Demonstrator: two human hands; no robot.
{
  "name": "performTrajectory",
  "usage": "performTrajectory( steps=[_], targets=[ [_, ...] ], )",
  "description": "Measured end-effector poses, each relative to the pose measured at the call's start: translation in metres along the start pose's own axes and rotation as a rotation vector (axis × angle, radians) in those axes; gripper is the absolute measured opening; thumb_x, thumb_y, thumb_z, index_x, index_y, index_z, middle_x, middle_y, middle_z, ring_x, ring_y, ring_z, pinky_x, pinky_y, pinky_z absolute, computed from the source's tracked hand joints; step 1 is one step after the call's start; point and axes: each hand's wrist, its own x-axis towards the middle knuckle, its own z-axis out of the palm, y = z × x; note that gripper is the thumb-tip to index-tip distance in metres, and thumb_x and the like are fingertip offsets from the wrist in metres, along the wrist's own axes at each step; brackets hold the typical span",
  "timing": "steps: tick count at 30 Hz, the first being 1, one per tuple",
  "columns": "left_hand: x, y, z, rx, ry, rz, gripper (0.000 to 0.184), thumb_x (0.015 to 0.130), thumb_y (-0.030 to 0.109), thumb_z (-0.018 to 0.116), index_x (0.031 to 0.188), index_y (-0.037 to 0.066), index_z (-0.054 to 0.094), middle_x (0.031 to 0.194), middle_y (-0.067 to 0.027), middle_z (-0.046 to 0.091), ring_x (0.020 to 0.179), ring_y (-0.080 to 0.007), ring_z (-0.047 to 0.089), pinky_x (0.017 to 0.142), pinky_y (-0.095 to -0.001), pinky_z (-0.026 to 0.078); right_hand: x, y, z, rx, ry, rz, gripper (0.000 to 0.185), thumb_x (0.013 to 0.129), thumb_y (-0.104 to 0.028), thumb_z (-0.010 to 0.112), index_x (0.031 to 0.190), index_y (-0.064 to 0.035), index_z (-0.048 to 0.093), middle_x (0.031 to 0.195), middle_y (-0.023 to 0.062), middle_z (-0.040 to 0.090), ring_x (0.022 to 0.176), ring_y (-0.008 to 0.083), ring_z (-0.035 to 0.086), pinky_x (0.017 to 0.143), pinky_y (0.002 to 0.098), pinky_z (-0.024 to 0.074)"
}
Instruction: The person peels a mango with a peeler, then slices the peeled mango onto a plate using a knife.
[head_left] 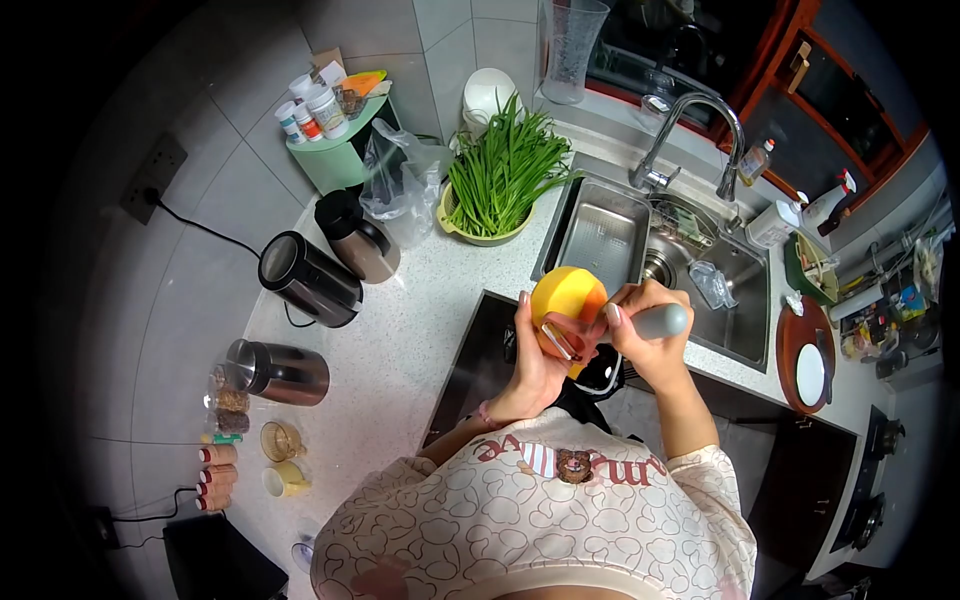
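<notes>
My left hand (536, 368) cups a smooth yellow, mango-like fruit (568, 292) from its left side and below, its fingers wrapped round it. A reddish patch shows on the fruit's right side. In my right hand (652, 335) is a peeler with a thick grey handle (662, 321), gripped in closed fingers. The peeler's blade end (560, 342) lies against the lower front of the fruit, close to my left thumb and palm. Both hands are held in front of my shirt, at the counter's edge near the sink.
Beneath my hands is a black-lined bin (600, 375). A steel sink (750, 335) with a tap (690, 105) stands beyond. Green leafy stalks (510, 165) fill a colander (490, 238). Kettles (310, 280) and jars (228, 408) line the left counter; a round board (790, 345) is right.
</notes>
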Motion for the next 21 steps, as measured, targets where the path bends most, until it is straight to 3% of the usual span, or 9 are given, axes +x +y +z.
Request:
performTrajectory(
  steps=[5,14,21],
  targets=[
    [0.002,-0.004,-0.01,0.004,-0.119,0.011,0.072,0.091,0.067,0.022,0.114,0.009,0.058,0.087,-0.0029,0.063,0.065,-0.0137,0.057,0.057,-0.0269,0.044,-0.001,-0.003,-0.001,0.045,-0.001,0.049,0.02,0.081,0.003,0.064,0.067,-0.0002,0.05,0.061,0.0107,0.064,0.055,0.0163,0.064,0.053,0.0266,0.0507],
    [-0.001,-0.007,0.003,-0.043,0.004,0.001,0.076,0.09,0.069,0.021,0.114,0.007,0.056,0.085,-0.0038,0.061,0.065,-0.0138,0.056,0.054,-0.0259,0.043,0.001,-0.004,-0.009,0.111,0.029,0.071,0.019,0.081,0.004,0.063,0.067,0.0005,0.05,0.061,0.0115,0.063,0.058,0.0181,0.064,0.057,0.0278,0.051],
    [-0.003,-0.005,0.004,-0.019,-0.044,-0.021,0.078,0.089,0.071,0.018,0.12,0.008,0.052,0.089,-0.005,0.061,0.066,-0.0149,0.056,0.057,-0.0267,0.044,0.003,-0.001,-0.013,0.189,0.069,0.09,0.019,0.082,0.003,0.062,0.068,0.0005,0.05,0.06,0.0115,0.062,0.057,0.0177,0.063,0.055,0.0272,0.0504]
  ],
)
